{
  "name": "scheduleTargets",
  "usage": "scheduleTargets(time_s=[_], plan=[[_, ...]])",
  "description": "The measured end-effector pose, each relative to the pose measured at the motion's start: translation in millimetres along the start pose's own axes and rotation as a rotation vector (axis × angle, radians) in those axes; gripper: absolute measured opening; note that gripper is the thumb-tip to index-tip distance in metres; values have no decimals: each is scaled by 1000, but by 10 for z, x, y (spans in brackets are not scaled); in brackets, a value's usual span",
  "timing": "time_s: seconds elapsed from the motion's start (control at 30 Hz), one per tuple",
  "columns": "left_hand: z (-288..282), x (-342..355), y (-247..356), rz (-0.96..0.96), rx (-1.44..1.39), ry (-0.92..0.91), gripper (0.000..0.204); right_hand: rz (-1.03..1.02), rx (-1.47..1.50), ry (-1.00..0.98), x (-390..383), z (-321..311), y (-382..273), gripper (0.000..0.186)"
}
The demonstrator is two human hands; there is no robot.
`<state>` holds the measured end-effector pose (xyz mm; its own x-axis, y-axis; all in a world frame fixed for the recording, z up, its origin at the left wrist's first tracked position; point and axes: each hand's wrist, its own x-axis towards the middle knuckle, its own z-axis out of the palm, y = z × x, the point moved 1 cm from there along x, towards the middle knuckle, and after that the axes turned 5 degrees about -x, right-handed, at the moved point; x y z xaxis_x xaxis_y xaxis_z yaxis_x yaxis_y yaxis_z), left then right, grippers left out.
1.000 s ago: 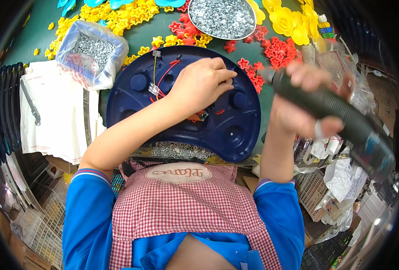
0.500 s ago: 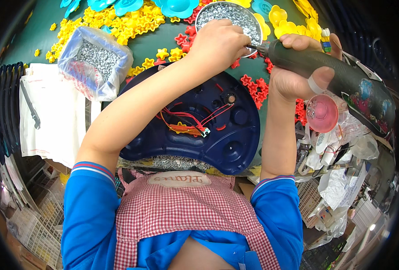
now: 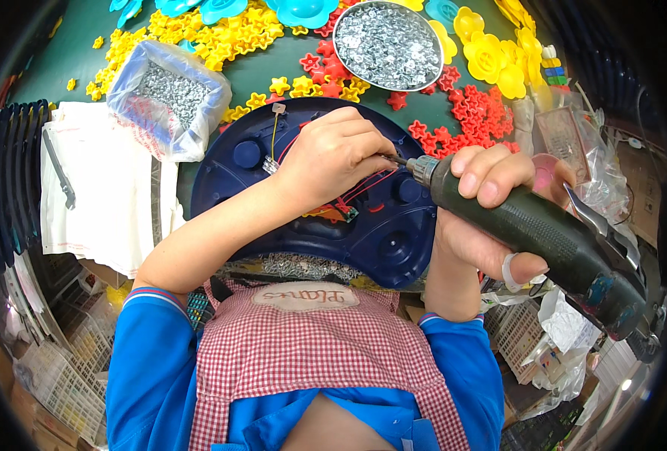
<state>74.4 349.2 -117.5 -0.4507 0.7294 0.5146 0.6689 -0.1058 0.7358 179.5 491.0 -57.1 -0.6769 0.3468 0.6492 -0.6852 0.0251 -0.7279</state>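
Observation:
My left hand (image 3: pixel 332 156) is pinched over the navy plastic housing (image 3: pixel 224 188), beside the tip of a dark powered screwdriver (image 3: pixel 547 237); whatever is between those fingertips is hidden. My right hand (image 3: pixel 491 174) grips the screwdriver's thick body, which lies slanted with its bit pointing left at the housing's upper right part. Red and yellow wires (image 3: pixel 363 184) and a small circuit board (image 3: pixel 333 213) lie inside the housing, partly behind my left hand and wrist.
A round dish of metal fasteners (image 3: pixel 337 37) and a bagged blue box of them (image 3: pixel 123 86) stand behind, among red (image 3: pixel 476 109), yellow (image 3: pixel 483 56) and cyan plastic pieces. White sheets (image 3: pixel 89 210) lie left; plastic bags (image 3: pixel 574 113) and a pink dish crowd the right.
Half a second ago both hands and the screwdriver tip were up at the dish of fasteners; now they are lower, over the housing, much as a second ago, with the bit at my left fingertips.

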Motion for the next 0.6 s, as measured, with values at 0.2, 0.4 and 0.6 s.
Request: scheduleTargets(time_s=[0.2,0.4,0.6], plan=[[-17,-5,-34,-99,-146,-49,17,-10,3,31,3,17,-20,88],[-67,-18,-35,-207,-373,-128,18,15,104,-7,23,-24,-26,88],[-85,174,85,105,-7,-187,17,41,82,38,2,25,-30,82]])
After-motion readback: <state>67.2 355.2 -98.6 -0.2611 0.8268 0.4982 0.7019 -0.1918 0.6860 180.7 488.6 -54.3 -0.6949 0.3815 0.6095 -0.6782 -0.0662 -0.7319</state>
